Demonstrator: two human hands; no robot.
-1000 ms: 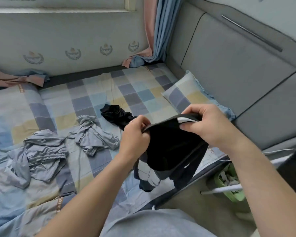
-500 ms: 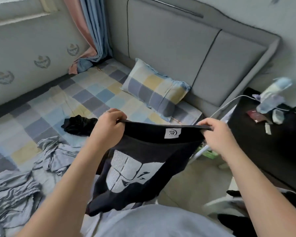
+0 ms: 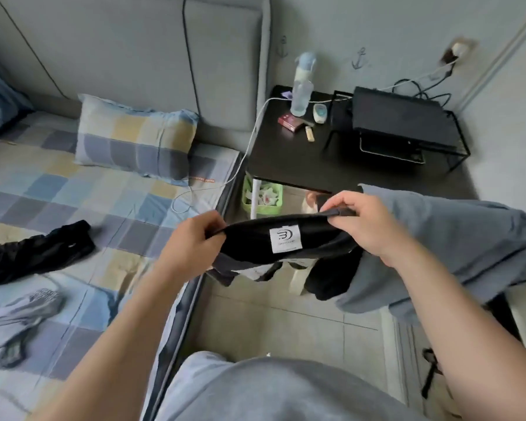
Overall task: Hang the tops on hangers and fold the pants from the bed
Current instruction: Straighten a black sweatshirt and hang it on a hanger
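A black top (image 3: 252, 241) with a white neck label hangs stretched between my hands, off the bed's right edge and over the floor. My left hand (image 3: 192, 243) grips the collar at its left end. My right hand (image 3: 362, 223) pinches the collar at its right end. On the checked bed (image 3: 43, 183) a crumpled black garment (image 3: 34, 253) lies at the left, and a grey garment (image 3: 16, 320) lies nearer at the lower left. A grey-blue garment (image 3: 456, 250) is draped at the right, behind my right forearm; what it rests on is hidden.
A checked pillow (image 3: 134, 138) leans on the grey headboard. A black bedside table (image 3: 331, 153) carries a spray bottle, small items and a black rack. Under it sits a green basket (image 3: 263, 197). A white cable runs from table to bed. Tiled floor (image 3: 286, 323) lies below my hands.
The view has swung right from the bed toward the bedside table. The black top moved with my hands off the bed's edge, and its collar stays stretched between them.
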